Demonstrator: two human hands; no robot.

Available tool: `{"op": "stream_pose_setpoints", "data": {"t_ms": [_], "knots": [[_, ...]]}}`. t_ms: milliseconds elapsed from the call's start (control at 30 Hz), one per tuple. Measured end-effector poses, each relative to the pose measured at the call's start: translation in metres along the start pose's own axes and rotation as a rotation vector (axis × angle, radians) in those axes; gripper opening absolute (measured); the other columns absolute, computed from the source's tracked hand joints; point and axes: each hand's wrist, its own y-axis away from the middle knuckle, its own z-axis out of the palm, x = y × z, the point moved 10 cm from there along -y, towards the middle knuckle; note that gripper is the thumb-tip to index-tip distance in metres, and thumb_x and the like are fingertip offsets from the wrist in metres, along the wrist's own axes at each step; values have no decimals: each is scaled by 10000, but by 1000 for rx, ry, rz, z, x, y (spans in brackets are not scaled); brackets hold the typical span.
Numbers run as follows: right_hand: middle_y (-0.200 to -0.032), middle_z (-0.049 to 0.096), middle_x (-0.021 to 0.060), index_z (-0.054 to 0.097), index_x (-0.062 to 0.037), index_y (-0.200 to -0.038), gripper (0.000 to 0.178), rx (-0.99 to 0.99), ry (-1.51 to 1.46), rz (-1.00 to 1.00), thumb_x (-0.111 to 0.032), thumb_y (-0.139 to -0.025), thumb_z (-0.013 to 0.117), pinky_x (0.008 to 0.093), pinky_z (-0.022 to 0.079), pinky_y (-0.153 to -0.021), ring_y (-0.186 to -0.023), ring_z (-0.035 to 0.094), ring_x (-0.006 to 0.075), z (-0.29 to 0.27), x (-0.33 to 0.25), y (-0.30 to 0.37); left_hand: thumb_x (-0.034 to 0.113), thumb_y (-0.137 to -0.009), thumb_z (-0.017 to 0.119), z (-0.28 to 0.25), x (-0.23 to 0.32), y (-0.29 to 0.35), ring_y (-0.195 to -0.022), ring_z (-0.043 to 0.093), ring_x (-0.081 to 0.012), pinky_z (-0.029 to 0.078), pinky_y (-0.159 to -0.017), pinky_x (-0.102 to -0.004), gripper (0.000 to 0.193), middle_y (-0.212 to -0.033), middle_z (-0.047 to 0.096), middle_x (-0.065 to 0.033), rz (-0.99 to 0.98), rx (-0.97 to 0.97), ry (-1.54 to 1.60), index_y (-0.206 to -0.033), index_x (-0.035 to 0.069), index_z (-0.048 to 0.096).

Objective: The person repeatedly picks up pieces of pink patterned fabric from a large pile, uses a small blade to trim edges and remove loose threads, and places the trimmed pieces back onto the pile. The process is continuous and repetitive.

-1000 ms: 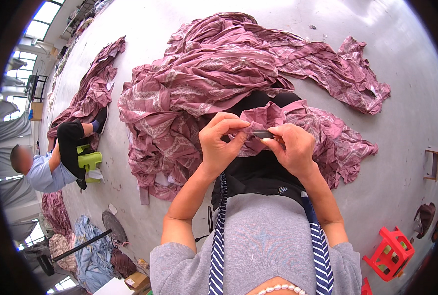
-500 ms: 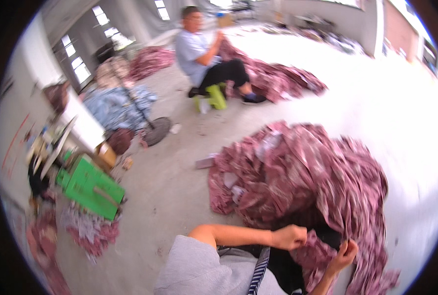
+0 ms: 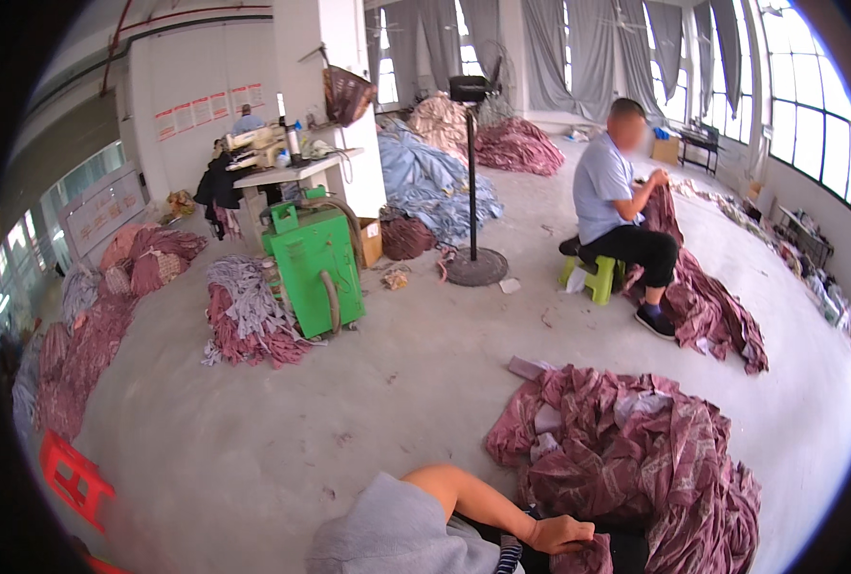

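My left hand (image 3: 561, 534) is low in the view, its arm reaching in from a grey sleeve (image 3: 387, 526). Its fingers are closed on a piece of mauve patterned cloth (image 3: 594, 557) over my lap. Just beyond lies a large crumpled heap of the same cloth (image 3: 636, 440), with white patches showing among its folds. My right hand is out of the picture.
Ahead, a co-worker (image 3: 609, 191) sits on a green stool (image 3: 598, 282), holding mauve cloth. A green machine (image 3: 316, 273), a black stand on a round base (image 3: 475, 268) and blue cloth piles (image 3: 425, 182) stand left. A red stool (image 3: 74, 483) is at lower left.
The view has swung left and up, so the scene sits further right and lower. My right hand has left the picture; my left hand still holds cloth.
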Motion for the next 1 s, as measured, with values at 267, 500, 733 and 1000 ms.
{"op": "stream_pose_setpoints", "data": {"t_ms": [267, 500, 733, 1000], "knots": [[-765, 639, 195, 626, 38, -877, 348, 14, 98, -12, -305, -865, 687, 374, 509, -651, -677, 609, 309, 7, 13, 12, 110, -867, 564, 2, 12, 3, -811, 546, -384, 436, -647, -425, 161, -894, 475, -166, 59, -16, -95, -969, 15, 482], [-746, 648, 158, 624, -1, -879, 327, -28, 142, -146, -319, -856, 695, 342, 517, -586, -635, 625, 274, 7, 0, 21, 122, -862, 568, 3, 15, 10, -815, 542, -391, 429, -656, -433, 189, -911, 474, -173, 87, -8, -158, -973, 6, 467], [-733, 656, 132, 622, -22, -884, 334, -31, 198, -196, -344, -845, 702, 335, 515, -552, -616, 640, 271, 4, 1, 24, 112, -851, 571, 5, 26, 11, -826, 542, -403, 431, -652, -441, 198, -916, 476, -185, 145, -10, -225, -978, 2, 468], [-716, 658, 129, 627, -34, -893, 367, 1, 227, -218, -392, -843, 691, 354, 503, -508, -578, 635, 279, 8, 11, 25, 94, -838, 579, 5, 32, 11, -820, 550, -400, 438, -650, -437, 184, -909, 480, -181, 136, -18, -222, -960, 2, 477]]}}
